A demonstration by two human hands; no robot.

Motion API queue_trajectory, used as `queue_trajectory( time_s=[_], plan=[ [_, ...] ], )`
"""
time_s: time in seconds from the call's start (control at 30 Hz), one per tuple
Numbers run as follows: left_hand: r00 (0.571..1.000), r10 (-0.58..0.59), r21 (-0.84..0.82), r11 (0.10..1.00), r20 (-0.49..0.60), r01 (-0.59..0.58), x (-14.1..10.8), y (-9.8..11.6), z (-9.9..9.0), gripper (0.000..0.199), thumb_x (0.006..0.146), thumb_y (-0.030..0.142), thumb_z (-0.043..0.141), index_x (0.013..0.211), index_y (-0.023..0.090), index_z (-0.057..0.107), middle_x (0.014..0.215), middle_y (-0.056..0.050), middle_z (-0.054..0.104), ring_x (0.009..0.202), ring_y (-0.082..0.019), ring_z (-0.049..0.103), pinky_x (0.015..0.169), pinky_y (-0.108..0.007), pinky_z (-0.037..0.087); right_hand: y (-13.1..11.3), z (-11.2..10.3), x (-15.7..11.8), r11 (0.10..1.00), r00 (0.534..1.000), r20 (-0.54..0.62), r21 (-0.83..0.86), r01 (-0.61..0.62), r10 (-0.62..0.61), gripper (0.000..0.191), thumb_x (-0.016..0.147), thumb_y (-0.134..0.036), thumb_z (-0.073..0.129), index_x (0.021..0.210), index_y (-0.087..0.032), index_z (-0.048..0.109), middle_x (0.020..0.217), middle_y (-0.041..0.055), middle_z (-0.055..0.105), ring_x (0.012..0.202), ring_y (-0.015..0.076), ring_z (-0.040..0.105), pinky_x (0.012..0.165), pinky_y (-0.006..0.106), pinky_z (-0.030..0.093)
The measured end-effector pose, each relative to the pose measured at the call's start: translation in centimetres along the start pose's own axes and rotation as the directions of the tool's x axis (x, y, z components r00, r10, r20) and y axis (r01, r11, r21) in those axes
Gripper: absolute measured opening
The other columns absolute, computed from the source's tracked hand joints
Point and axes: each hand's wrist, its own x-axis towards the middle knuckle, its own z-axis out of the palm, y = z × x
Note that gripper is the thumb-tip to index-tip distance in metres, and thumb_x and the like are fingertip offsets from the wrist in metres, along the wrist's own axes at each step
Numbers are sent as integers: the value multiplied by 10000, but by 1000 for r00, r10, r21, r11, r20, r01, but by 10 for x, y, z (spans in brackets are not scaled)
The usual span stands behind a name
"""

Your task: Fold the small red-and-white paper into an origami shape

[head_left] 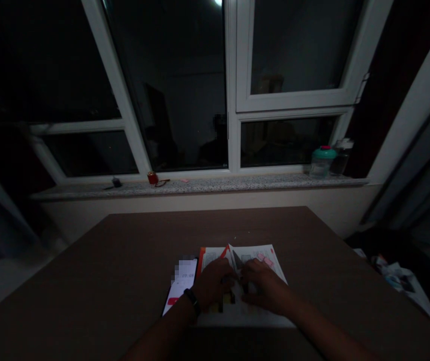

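An open magazine (254, 317) lies on the brown table, with printed text and pink pictures on its right page. A page edge lifts near the middle fold. My left hand (212, 282), with a dark band on its wrist, rests on the left page, its curled fingers at the fold. My right hand (268, 287) is over the right page, its fingers bent around what looks like the dark handle of a knife. The grey pointed blade (237, 259) lies along the fold. Dim light and my fingers hide the exact grip.
A lit phone (183, 282) lies left of the magazine on the table (125, 260). Small white scraps are behind the magazine. The window sill (207, 186) holds a red spool (152, 177), a small dark bottle (116, 182) and a teal-lidded bottle (323, 161).
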Motion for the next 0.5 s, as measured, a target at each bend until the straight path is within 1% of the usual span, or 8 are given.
queue_trajectory(
  time_s=[0.1,0.17,0.27,0.33,0.4,0.5],
  plan=[
    [1000,2,-3,1000,9,-2,5,-2,0,191,890,97,549,946,214,689,949,-19,631,964,-194,572,841,-299,448,9,4,6,1000,1000,-16,-2,22,-22,159,814,-239,714,970,-256,690,1034,31,621,1023,238,536,937,390,368],
    [1000,5,-1,1000,9,-5,7,-2,0,213,918,105,513,950,214,693,945,-20,637,950,-189,575,835,-293,448,14,7,10,999,999,-30,-4,35,-35,114,865,-206,649,955,-255,698,1013,32,630,1009,231,539,901,371,381],
    [1000,5,9,1000,2,-5,7,-1,0,215,937,123,502,952,215,696,941,-24,635,940,-191,570,836,-294,444,19,11,15,999,997,-55,1,48,-48,163,914,-167,556,926,-245,698,990,36,633,989,219,543,862,349,392],
    [1000,1,20,1000,-1,-1,5,0,-1,196,916,118,533,962,218,695,944,-25,626,953,-197,565,843,-299,438,19,11,16,999,997,-52,3,54,-54,175,897,-133,550,924,-237,688,988,36,630,992,217,543,869,348,390],
    [1000,-3,33,999,1,3,1,3,-2,182,877,132,599,1005,228,686,977,-23,618,983,-211,558,858,-312,432,17,10,14,999,998,-52,7,46,-45,176,848,-115,593,954,-232,670,1010,35,620,1010,220,538,896,355,383],
    [1000,-16,64,998,26,15,-5,11,-5,322,812,258,733,1122,253,648,1059,-24,609,1026,-241,553,886,-347,421,9,4,6,1000,998,-54,19,23,-22,286,764,-178,702,1036,-220,624,1062,46,597,1027,239,525,921,368,383]
  ],
)
